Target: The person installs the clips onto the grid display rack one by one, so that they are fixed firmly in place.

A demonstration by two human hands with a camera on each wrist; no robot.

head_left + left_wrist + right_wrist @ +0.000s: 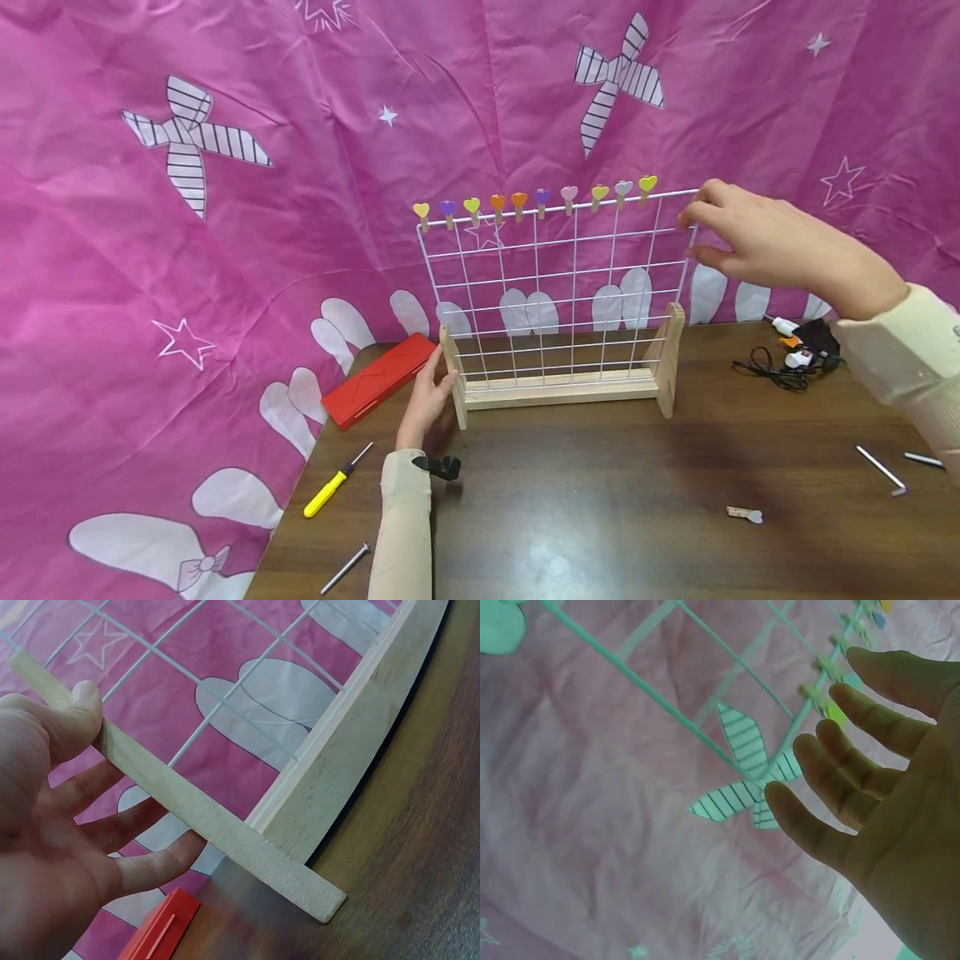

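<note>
A white wire grid [557,271] stands upright in a wooden stand [561,392]. Small clothespins with coloured hearts [519,202] line its top wire. My left hand [426,398] holds the stand's left side post [187,791], thumb on one side and fingers on the other. Beside the grid's top right corner is my right hand [780,242], its fingers loosely bent and spread, with nothing held in the right wrist view. Whether a fingertip touches the wire I cannot tell. One more clothespin, with a pale heart [744,514], lies on the table.
On the brown table [570,492], a red case [381,381] lies left of the stand, near a yellow-handled screwdriver [336,483] and a metal bolt [345,568]. To the right are a black cable [780,372] and a hex key [879,468]. Pink patterned cloth [315,167] hangs behind.
</note>
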